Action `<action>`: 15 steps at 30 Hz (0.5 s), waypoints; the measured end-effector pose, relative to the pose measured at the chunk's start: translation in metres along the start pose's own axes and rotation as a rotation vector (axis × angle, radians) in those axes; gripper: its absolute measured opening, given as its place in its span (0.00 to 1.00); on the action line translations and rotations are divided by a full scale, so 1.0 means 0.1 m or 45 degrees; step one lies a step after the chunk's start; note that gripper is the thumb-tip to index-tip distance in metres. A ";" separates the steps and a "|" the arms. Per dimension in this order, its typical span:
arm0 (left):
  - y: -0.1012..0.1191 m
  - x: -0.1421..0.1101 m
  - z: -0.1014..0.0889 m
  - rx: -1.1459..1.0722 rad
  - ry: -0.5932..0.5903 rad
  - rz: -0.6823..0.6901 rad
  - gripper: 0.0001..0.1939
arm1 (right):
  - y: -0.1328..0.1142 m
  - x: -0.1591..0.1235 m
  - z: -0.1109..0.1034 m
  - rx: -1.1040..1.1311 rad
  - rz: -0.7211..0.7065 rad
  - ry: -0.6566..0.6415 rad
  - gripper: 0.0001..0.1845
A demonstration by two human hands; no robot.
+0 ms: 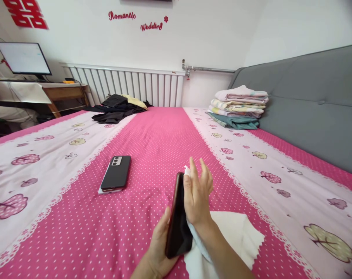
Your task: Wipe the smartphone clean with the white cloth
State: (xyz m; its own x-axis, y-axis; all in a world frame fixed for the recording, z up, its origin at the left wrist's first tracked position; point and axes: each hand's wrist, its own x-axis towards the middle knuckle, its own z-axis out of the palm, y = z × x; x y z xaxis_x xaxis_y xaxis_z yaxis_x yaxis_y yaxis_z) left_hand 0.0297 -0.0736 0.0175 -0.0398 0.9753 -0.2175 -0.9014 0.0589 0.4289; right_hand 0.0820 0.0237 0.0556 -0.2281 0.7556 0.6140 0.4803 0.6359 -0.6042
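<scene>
A smartphone (180, 221) with a dark glossy screen and a reddish edge is held up, tilted, over the bed. My left hand (158, 248) grips its lower left side, the thumb along the edge. At its upper right edge is my right hand (197, 193), pinching a pale cloth (187, 170) whose white tip pokes out by the thumb; two fingers stretch upward. Most of that cloth is hidden by the hand. Under my right forearm lies a white cloth (237, 236) with a zigzag edge. Whether the two pieces are joined, I cannot tell.
Left of my hands, a black phone (115, 176) lies face down on a flat whitish item (102, 191). Dark clothes (114, 110) are heaped at the far edge of the pink bedspread (158, 131). Folded fabrics (240, 104) are stacked by the grey headboard (304, 93).
</scene>
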 end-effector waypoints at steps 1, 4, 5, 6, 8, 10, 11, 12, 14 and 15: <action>-0.01 0.01 0.02 -0.029 -0.021 0.008 0.19 | -0.01 -0.02 0.02 0.005 0.003 -0.024 0.26; -0.02 0.02 0.08 -0.158 -0.144 0.013 0.21 | -0.07 -0.10 0.05 -0.010 -0.049 -0.130 0.27; -0.01 0.03 0.08 -0.193 -0.176 0.019 0.22 | -0.10 -0.12 0.06 -0.012 -0.074 -0.173 0.27; 0.00 0.03 0.08 -0.218 -0.199 0.025 0.23 | -0.13 -0.15 0.06 -0.010 -0.098 -0.217 0.27; 0.01 0.04 0.04 -0.227 -0.218 0.036 0.24 | -0.18 -0.20 0.06 -0.002 -0.138 -0.306 0.27; 0.02 0.05 -0.01 -0.210 -0.235 0.068 0.26 | -0.21 -0.23 0.04 0.012 -0.185 -0.385 0.27; 0.03 0.06 -0.04 -0.198 -0.245 0.097 0.26 | -0.23 -0.24 0.04 0.020 -0.214 -0.420 0.28; 0.04 0.06 -0.06 -0.182 -0.245 0.139 0.26 | -0.24 -0.25 0.03 0.026 -0.247 -0.456 0.29; 0.05 0.07 -0.08 -0.145 -0.196 0.257 0.25 | -0.27 -0.28 0.02 0.035 -0.325 -0.522 0.31; 0.05 0.07 -0.07 -0.120 -0.149 0.323 0.25 | -0.29 -0.29 0.01 0.041 -0.365 -0.549 0.32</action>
State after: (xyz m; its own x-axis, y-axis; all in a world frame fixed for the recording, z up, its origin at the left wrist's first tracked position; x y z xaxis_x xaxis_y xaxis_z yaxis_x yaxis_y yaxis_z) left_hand 0.0214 -0.0678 0.0117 -0.2239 0.9746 -0.0088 -0.9054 -0.2046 0.3720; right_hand 0.0742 -0.0164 0.0545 -0.6783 0.5420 0.4961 0.3224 0.8263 -0.4619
